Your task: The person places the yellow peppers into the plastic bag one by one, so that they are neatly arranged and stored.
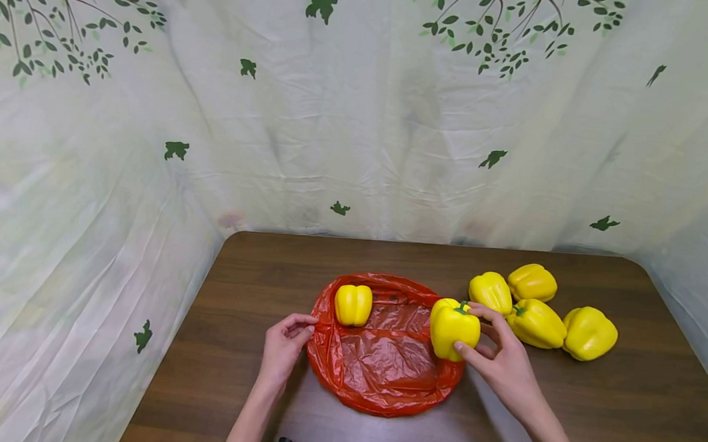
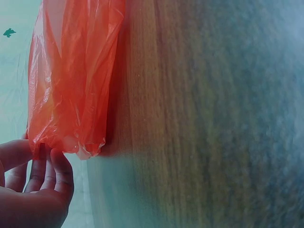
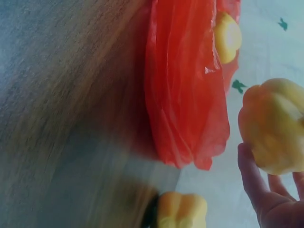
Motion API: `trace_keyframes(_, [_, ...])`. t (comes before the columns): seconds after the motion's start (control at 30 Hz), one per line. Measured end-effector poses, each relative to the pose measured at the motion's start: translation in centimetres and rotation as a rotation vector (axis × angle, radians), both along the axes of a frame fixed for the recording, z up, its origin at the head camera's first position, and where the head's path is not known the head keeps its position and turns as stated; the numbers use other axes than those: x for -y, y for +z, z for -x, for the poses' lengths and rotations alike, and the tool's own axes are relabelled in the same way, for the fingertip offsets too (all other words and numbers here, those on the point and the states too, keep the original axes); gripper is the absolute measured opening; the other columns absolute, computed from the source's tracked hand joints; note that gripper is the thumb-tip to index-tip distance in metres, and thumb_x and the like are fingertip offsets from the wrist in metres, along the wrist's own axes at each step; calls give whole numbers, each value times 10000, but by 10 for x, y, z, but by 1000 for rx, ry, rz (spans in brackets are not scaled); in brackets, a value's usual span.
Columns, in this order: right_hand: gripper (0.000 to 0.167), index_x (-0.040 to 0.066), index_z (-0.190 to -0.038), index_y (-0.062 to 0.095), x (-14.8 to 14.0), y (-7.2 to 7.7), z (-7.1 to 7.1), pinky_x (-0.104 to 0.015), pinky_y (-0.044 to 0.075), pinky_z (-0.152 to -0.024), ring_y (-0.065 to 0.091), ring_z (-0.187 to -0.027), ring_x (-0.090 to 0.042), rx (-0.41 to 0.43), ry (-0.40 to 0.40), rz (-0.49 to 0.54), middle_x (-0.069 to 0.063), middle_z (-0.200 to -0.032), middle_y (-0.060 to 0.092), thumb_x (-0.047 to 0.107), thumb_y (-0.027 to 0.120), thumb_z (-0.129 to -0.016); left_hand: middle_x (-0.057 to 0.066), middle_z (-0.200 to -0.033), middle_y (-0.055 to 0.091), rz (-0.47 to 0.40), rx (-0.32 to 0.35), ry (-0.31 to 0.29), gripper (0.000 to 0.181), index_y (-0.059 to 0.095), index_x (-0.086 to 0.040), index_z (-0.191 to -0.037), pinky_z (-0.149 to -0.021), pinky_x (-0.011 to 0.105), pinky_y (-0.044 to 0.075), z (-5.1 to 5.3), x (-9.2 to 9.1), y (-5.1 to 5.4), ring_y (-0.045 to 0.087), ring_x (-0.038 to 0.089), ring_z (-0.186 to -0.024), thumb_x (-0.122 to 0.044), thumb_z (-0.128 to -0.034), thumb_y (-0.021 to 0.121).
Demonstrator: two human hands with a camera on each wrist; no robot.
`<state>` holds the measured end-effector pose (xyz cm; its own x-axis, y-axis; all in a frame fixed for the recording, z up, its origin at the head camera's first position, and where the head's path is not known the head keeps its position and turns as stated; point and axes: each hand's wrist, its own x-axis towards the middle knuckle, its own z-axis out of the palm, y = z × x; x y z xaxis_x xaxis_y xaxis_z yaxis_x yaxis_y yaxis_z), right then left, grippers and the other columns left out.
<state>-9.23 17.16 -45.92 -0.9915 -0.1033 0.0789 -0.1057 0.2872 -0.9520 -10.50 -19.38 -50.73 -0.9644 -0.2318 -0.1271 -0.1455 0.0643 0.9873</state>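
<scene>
A red plastic bag lies spread with its mouth up on the table. Inside it, toward the far left, sits one yellow bell pepper. My left hand pinches the bag's left rim between thumb and fingers; the left wrist view shows the bag's side above those fingers. My right hand grips another yellow bell pepper, green stem upward, above the bag's right edge. In the right wrist view this held pepper is apart from the bag.
Several yellow bell peppers lie in a group on the brown wooden table, right of the bag. Behind and beside the table hangs a pale curtain printed with green leaves.
</scene>
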Motion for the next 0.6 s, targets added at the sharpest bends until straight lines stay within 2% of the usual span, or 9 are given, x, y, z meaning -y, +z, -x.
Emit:
trace_keyframes(0.37, [556, 230, -1329, 516, 14, -7, 18, -424, 525, -888, 524, -1222, -336, -30, 91, -72, -38, -1462, 447, 306, 784, -848, 180, -1018, 664, -17, -15, 0, 150, 695, 59, -1040, -679, 223, 529, -2, -1, 2, 632, 172, -806, 60, -905, 629])
trace_keyframes(0.6, [516, 265, -1304, 541, 25, -10, 27, -382, 532, -878, 520, -1217, -292, -45, 133, -81, -25, -1462, 443, 308, 782, -850, 174, -1030, 664, -22, -9, -3, 151, 695, 52, -1043, -676, 225, 531, -1, 0, 1, 632, 176, -813, 56, -910, 625])
